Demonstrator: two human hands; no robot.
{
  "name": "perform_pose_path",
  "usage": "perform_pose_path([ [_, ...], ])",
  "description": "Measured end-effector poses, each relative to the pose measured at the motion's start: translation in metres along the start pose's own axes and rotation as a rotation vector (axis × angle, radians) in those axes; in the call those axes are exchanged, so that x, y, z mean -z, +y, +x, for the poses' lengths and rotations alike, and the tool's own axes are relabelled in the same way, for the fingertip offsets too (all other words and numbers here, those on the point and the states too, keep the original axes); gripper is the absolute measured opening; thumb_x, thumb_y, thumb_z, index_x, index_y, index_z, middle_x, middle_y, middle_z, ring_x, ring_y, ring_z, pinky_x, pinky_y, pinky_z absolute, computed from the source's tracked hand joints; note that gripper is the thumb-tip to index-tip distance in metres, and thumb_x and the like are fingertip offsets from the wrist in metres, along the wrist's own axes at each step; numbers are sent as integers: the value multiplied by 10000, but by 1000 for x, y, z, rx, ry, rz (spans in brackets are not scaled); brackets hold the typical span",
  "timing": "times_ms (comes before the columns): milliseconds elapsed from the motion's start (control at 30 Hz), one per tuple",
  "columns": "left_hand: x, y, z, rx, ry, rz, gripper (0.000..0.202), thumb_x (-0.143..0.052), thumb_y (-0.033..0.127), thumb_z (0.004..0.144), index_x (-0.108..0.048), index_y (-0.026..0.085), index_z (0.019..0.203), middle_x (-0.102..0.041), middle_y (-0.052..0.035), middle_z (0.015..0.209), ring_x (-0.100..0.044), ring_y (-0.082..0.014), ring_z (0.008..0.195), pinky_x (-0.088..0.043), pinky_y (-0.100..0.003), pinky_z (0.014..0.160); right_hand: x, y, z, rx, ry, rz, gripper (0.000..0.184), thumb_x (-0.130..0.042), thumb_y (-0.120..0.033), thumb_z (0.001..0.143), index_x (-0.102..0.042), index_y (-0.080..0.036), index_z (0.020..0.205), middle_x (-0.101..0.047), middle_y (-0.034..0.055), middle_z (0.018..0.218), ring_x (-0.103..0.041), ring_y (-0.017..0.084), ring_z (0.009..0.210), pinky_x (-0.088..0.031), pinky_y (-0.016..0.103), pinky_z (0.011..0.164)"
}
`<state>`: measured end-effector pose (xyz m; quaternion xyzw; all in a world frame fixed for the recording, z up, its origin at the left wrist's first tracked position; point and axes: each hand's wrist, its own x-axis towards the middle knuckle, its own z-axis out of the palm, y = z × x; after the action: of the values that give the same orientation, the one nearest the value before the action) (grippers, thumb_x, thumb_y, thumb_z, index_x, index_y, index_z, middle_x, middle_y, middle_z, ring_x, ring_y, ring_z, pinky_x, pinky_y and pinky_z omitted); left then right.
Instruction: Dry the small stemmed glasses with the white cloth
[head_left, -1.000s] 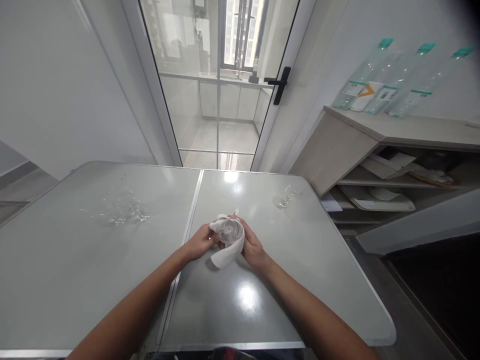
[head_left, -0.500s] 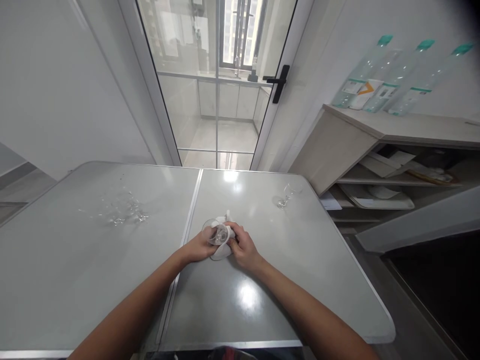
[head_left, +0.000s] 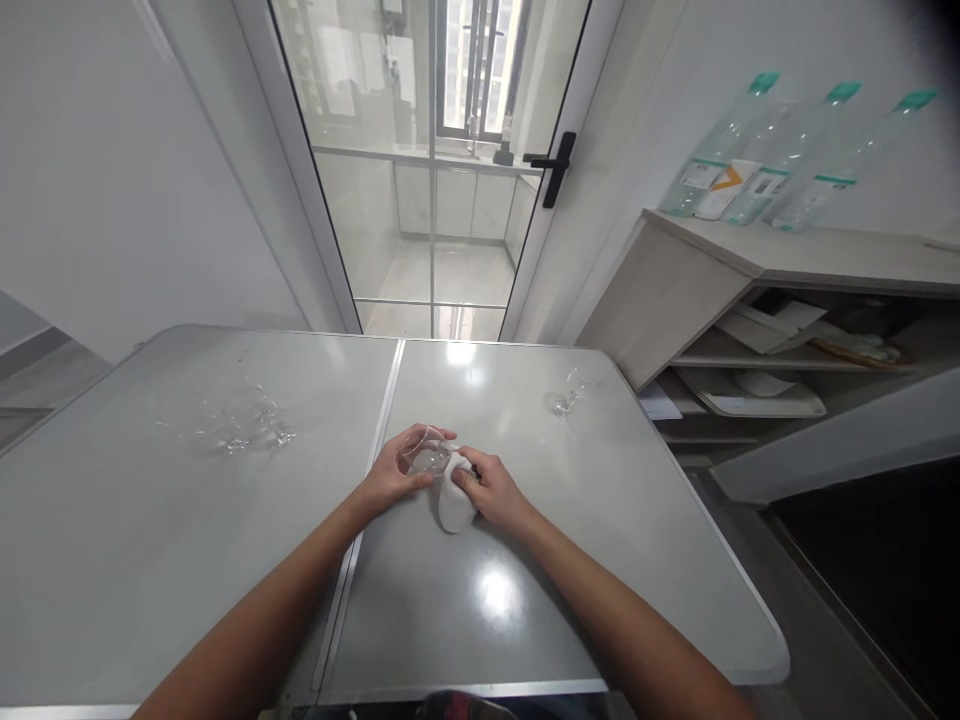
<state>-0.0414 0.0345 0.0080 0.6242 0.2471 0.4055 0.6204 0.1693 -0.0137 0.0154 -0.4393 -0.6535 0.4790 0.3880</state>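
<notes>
My left hand (head_left: 394,472) is wrapped around the bowl of a clear stemmed glass (head_left: 427,455), just above the middle of the table. A white cloth (head_left: 456,498) is pinched in my right hand (head_left: 491,488), thumb on top. The cloth touches the right side of the glass and its lower part hangs toward me. Folds of cloth hide where the stem and base lie.
Another clear stemmed glass (head_left: 570,395) lies at the table's (head_left: 600,560) far right. Several clear glass pieces or glasses (head_left: 251,420) cluster at the left. Beyond the right edge, a wooden shelf (head_left: 697,245) carries plastic bottles (head_left: 757,185).
My left hand has shifted to grip the glass's bowl from the side, and the glass has turned. The cloth has moved to its right side, gathered under my right hand.
</notes>
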Motion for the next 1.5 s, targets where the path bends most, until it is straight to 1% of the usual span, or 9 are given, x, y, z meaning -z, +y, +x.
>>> perform_pose_path([
  [167, 0, -1, -1, -44, 9, 1, 606, -821, 519, 758, -638, 164, 1213, -634, -183, 1298, -604, -305, 1165, -470, -401, 995, 7, -2, 0, 42, -97, -49, 166, -515, -244, 959, -665, -192, 1008, -619, -8, 808, -529, 149, 725, -405, 261, 713],
  [333, 1, -3, -2, -64, 25, -55, 610, -785, 545, 786, -614, 173, 1237, -614, -181, 1314, -622, -284, 1103, -496, -395, 948, 4, -4, -1, 13, -110, 85, 243, -601, -331, 940, -657, -194, 1133, -665, 28, 974, -583, 190, 874, -445, 287, 791],
  [467, 0, -1, -3, -50, -28, -35, 608, -814, 519, 764, -623, 181, 1232, -613, -174, 1304, -592, -303, 1176, -465, -414, 1008, 0, -4, -1, -44, -125, 100, 272, -702, -392, 875, -660, -199, 1062, -645, 5, 913, -565, 180, 842, -445, 274, 766],
  [733, -1, 2, -3, 13, -97, -80, 692, -794, 635, 721, -637, 158, 1198, -613, -153, 1211, -614, -283, 1050, -487, -352, 888, 5, 0, -1, -290, -403, 613, 455, -762, -502, 816, -664, -149, 1085, -652, 49, 888, -592, 174, 764, -467, 288, 722],
  [967, -1, 4, 1, -88, 33, 56, 556, -747, 587, 800, -654, 160, 1143, -625, -132, 1140, -583, -271, 1067, -446, -339, 917, 0, -5, -2, 42, 12, -171, 200, -611, -287, 918, -660, -222, 1101, -663, 22, 894, -575, 188, 799, -435, 296, 757],
  [1100, -2, 6, 2, -109, 51, 103, 538, -736, 577, 817, -654, 159, 1146, -627, -131, 1138, -576, -261, 1053, -431, -335, 918, -2, -4, -3, 113, 67, -362, 221, -559, -217, 925, -641, -242, 1128, -668, 35, 899, -585, 207, 803, -418, 302, 757],
  [1267, -3, 8, 0, -100, 31, 45, 565, -734, 608, 801, -640, 168, 1143, -611, -124, 1137, -579, -250, 1007, -440, -340, 905, 1, -6, -1, -7, -51, -11, 218, -642, -374, 920, -662, -224, 1078, -634, -13, 815, -557, 167, 748, -429, 266, 715],
  [1400, -3, 9, -1, -61, 6, 9, 633, -735, 661, 762, -636, 159, 1135, -597, -116, 1124, -571, -224, 929, -442, -316, 824, 3, -5, 1, -187, -210, 479, 391, -751, -475, 822, -669, -167, 1048, -656, 32, 869, -582, 173, 759, -457, 281, 714],
  [1500, -3, 9, -1, -56, 5, 16, 672, -723, 698, 744, -640, 150, 1124, -600, -120, 1108, -560, -212, 882, -432, -306, 772, 5, -6, 1, -288, -325, 663, 452, -775, -497, 789, -670, -136, 1040, -658, 61, 864, -596, 179, 730, -467, 291, 692],
])
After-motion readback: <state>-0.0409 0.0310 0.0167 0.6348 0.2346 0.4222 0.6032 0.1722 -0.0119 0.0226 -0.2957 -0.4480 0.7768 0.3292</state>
